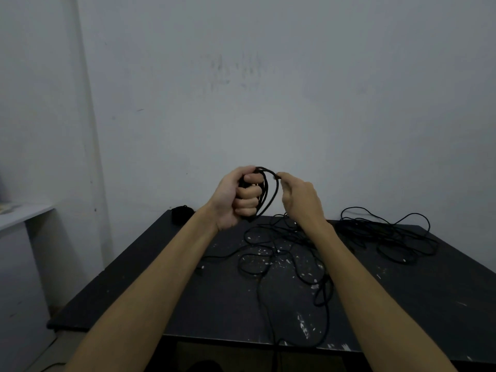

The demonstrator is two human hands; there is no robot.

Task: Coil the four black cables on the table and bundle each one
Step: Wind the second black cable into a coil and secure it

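Fingers [248,196] grip looped black cable [268,191].

Loose cables [284,253] mid-table [134,277], another heap [389,234] far right, perhaps a bundle [181,214] at far-left corner.

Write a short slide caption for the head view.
Left hand grips cable coil; right hand pinches a loop above the black table.
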